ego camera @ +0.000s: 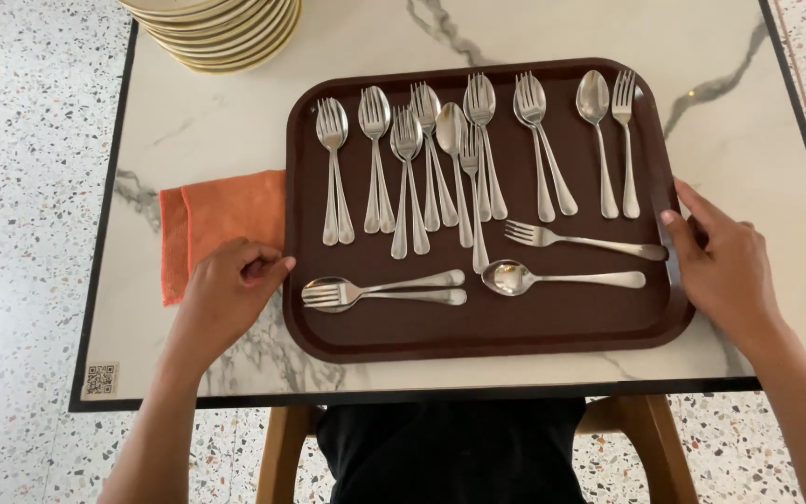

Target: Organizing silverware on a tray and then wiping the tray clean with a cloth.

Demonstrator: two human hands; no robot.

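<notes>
Brown rectangular plastic tray [487,331] of steel spoons and forks sits on my marble counter [207,121]; my left hand [226,289], loosely curled, and right hand [725,266], fingers spread, touch its sides.

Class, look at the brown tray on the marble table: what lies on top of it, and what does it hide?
On the brown tray lie steel forks and spoons, mostly paired. The tray covers part of the marble table; whether the orange cloth continues beneath cannot be seen.
</notes>
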